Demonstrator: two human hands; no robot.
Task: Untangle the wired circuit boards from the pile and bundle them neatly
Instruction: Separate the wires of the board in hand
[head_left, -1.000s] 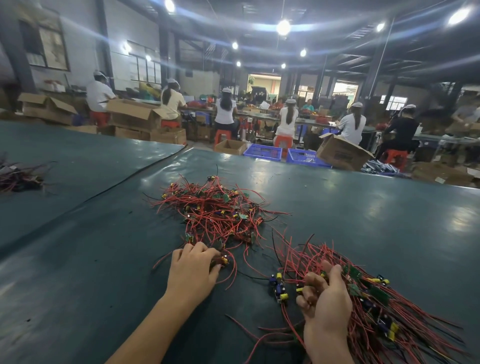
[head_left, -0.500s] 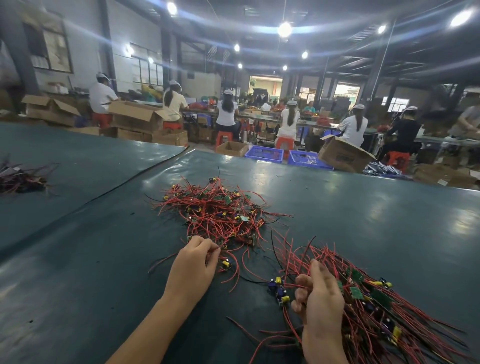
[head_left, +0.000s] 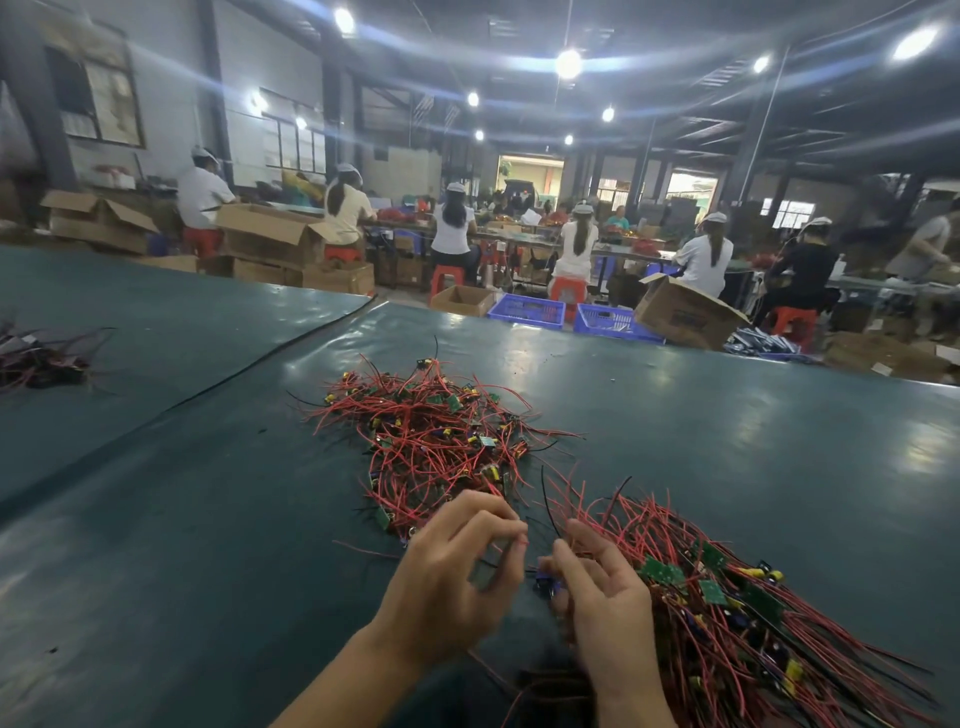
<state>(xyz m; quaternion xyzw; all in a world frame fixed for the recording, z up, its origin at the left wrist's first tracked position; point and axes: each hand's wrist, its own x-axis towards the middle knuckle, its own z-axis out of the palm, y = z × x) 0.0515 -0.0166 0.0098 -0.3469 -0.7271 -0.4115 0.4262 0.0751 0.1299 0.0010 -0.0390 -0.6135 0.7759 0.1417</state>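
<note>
A tangled pile (head_left: 431, 441) of small green circuit boards with red and black wires lies on the green table (head_left: 208, 519) ahead of me. To its right lies a second heap, the sorted bundle (head_left: 727, 597), its wires running roughly parallel. My left hand (head_left: 457, 577) is raised just in front of the pile and pinches a red wire end between thumb and fingers. My right hand (head_left: 602, 597) sits at the bundle's left edge, fingers curled round a wired board with a dark blue part (head_left: 545, 582). The two hands are nearly touching.
Another dark bunch of wires (head_left: 41, 358) lies at the far left on the neighbouring table. Beyond the table's far edge stand blue crates (head_left: 527, 310), cardboard boxes (head_left: 685, 312) and several seated workers (head_left: 454, 234) at benches.
My left hand has lifted off the pile's near edge and moved right, drawing a red wire with it. My right hand has shifted left to meet it, away from the bundle's middle.
</note>
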